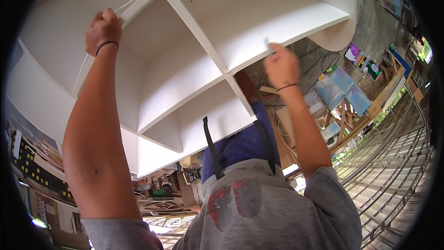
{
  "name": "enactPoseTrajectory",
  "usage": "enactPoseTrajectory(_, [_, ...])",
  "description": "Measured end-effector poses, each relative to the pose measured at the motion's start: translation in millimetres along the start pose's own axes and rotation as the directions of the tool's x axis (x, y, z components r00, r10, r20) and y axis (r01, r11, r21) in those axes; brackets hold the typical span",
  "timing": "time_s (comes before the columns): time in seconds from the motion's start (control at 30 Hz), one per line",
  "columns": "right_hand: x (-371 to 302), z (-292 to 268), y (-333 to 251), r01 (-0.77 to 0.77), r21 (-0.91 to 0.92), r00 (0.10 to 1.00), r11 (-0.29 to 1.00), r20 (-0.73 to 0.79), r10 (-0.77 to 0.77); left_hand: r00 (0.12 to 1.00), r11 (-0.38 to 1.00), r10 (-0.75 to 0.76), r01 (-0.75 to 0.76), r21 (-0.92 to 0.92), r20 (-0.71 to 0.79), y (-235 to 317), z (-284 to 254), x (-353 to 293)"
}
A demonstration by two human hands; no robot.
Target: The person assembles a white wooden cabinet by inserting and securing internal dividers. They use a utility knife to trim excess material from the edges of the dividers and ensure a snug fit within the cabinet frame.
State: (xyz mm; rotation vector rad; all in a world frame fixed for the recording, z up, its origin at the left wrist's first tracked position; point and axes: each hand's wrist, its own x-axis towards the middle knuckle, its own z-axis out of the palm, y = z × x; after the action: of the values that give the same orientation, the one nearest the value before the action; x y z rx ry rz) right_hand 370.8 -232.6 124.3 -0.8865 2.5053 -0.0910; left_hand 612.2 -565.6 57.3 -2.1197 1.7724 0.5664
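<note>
A large white shelf unit [194,25] with open compartments fills the upper part of the head view. My left hand [103,32] is closed in a fist at its left side. From that fist a thin white strip [135,1] runs up and right toward a crossing of the shelf edges. My right hand [282,67], blurred by motion, hovers by the front edge of a shelf board on the right. Its fingers are curled; a small grey smear shows beyond the fingertips, too blurred to name. Both wrists wear a dark band.
On the right, blue-tinted plastic containers [342,83] and colourful packages [363,62] stand on the grey floor, with loose cords near them. Scrap wood and tools [166,192] lie beyond the unit's lower edge. A wooden plank [387,95] borders a metal grating [388,157].
</note>
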Motion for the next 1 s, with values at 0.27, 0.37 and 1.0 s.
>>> enactPoseTrajectory(0.27, [42, -27, 38, 0.128, -0.625, 0.987, 0.770, 0.153, -0.040, 0.999, 1.000, 0.021, -0.020, -0.015, 0.033, 5, 1, 0])
enactPoseTrajectory(0.37, [-23, 16, -48, 0.160, -0.428, 0.966, 0.889, 0.253, -0.052, 1.000, 1.000, 0.010, -0.010, -0.008, 0.016, 1, 1, 1])
enactPoseTrajectory(1.0, [-60, 52, -77, 0.018, -0.141, 0.947, 0.990, 0.319, 0.028, 1.000, 0.998, 0.029, -0.030, -0.050, -0.011, 0, 3, 0])
